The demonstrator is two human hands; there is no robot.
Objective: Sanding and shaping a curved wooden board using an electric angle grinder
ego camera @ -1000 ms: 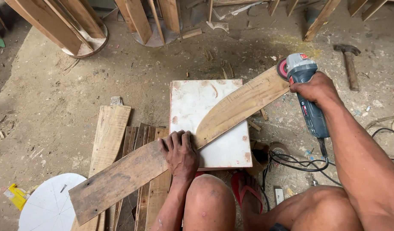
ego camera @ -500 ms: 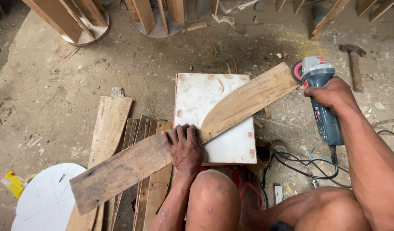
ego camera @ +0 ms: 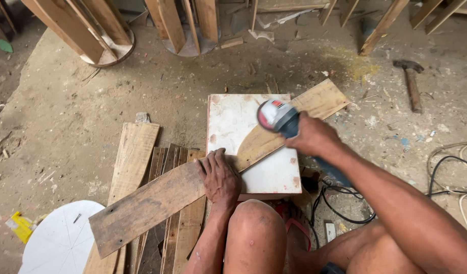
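Observation:
A long weathered wooden plank [ego camera: 152, 203] lies diagonally across a white square board [ego camera: 228, 119] on the floor. Its upper edge is cut in a curve near the middle. My left hand [ego camera: 220, 177] presses flat on the plank near the white board's lower left corner. My right hand [ego camera: 312, 137] grips a blue-grey angle grinder [ego camera: 276, 116], whose red disc sits over the plank's curved edge on the white board. The grinder's rear body is hidden by my right arm.
More planks [ego camera: 132, 157] lie stacked under the long one at left. A white round disc [ego camera: 61, 243] lies at the lower left, a hammer [ego camera: 411, 83] at upper right, cables [ego camera: 446, 177] at right. Upright wooden slats on round bases [ego camera: 109, 53] stand behind.
My right hand has swung the grinder left, from the plank's far right end to the curved edge over the white board. My left hand has stayed on the plank.

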